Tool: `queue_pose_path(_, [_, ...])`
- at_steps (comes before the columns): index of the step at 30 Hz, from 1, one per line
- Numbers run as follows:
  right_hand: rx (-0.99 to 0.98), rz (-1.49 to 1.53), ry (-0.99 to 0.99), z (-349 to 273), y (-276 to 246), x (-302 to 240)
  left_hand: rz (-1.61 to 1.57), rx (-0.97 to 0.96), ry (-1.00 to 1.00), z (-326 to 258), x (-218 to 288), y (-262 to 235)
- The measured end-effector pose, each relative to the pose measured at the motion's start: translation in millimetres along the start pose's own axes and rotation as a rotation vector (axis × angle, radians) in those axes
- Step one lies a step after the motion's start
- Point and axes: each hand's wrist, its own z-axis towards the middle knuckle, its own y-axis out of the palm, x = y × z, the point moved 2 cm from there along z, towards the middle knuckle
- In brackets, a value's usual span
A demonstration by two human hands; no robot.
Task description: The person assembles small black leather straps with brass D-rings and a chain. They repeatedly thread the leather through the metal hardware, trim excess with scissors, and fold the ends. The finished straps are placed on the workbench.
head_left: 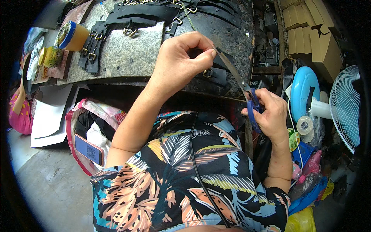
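My right hand point(272, 112) grips a pair of scissors point(234, 74) by its dark blue handles, the metal blades pointing up and left. Over the front edge of the workbench, my left hand point(179, 60) is closed in a pinch close to the blade tips; what lies between its fingertips is too small to make out. Behind my left hand, black straps point(145, 14) with brass-coloured rings and clips lie across the bench. A short black strap piece point(216, 74) with a metal ring rests partly under the hand and blades.
A stone slab point(131, 50) lies on the bench. Jars point(75, 36) stand at its left end. Cardboard boxes point(309, 33) and a blue-and-white fan point(344, 104) are on the right. At lower left, a pink-edged bag point(71, 127) holds a phone point(89, 149).
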Motion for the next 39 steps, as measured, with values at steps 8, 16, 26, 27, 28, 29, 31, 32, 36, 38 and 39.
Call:
queue_pose_path(8, [-0.001, 0.27, 0.151, -2, 16, 6, 0.042, -0.048, -0.064, 2, 2, -1])
queue_pose_path(16, [0.159, -0.308, 0.23, 61, 11, 42, -0.017, -0.028, -0.07, -1, -10, -4])
queue_pose_path(26, [0.223, 0.107, -0.059, 102, 5, 17, -0.036, -0.028, -0.007, -6, -14, -3])
queue_pose_path(27, [0.213, 0.312, -0.135, 98, 7, 6, -0.053, -0.047, 0.01, -6, -13, 1])
queue_pose_path(28, [0.156, 0.363, -0.212, 93, 11, -5, -0.066, -0.071, 0.02, -6, -12, 4])
queue_pose_path(29, [0.118, 0.27, -0.243, 91, 16, -14, -0.045, -0.095, 0.011, -6, -11, 5])
queue_pose_path(31, [0.181, 0.165, -0.278, 95, 21, -21, -0.006, -0.154, 0.0, -7, -8, 7])
queue_pose_path(32, [0.112, 0.294, -0.182, 98, 21, -19, -0.038, -0.159, -0.035, -7, -8, 7])
queue_pose_path(36, [-0.125, 0.87, 0.087, 105, 25, -6, -0.134, -0.182, -0.082, -5, -7, 2])
queue_pose_path(38, [-0.154, 1.023, 0.174, 104, 30, -3, -0.229, -0.167, -0.174, -5, -8, -1])
queue_pose_path(39, [-0.129, 1.028, 0.189, 102, 32, -3, -0.224, -0.151, -0.189, -5, -9, -2])
